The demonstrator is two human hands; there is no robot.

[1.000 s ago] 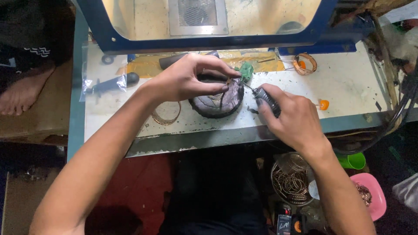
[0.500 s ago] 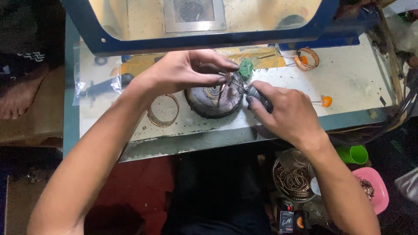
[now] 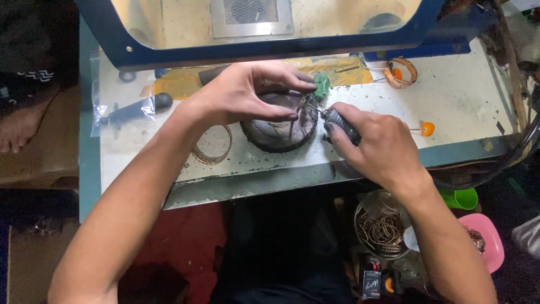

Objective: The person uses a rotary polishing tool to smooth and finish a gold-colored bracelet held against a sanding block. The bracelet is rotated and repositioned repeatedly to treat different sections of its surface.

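The dark round pad [image 3: 278,132] sits on the white table [image 3: 461,107] near its front edge, and my left hand [image 3: 242,93] rests over its top with fingers [image 3: 292,84] curled and pinched on something too small to make out; my right hand [image 3: 374,146] is wrapped tight around a grey rotary handpiece [image 3: 340,123], its thin tip angled at the pad's right rim beside a green lump [image 3: 322,84]. A bangle [image 3: 214,147] lies just left of the pad; a bagged tool [image 3: 132,110] rests further left.
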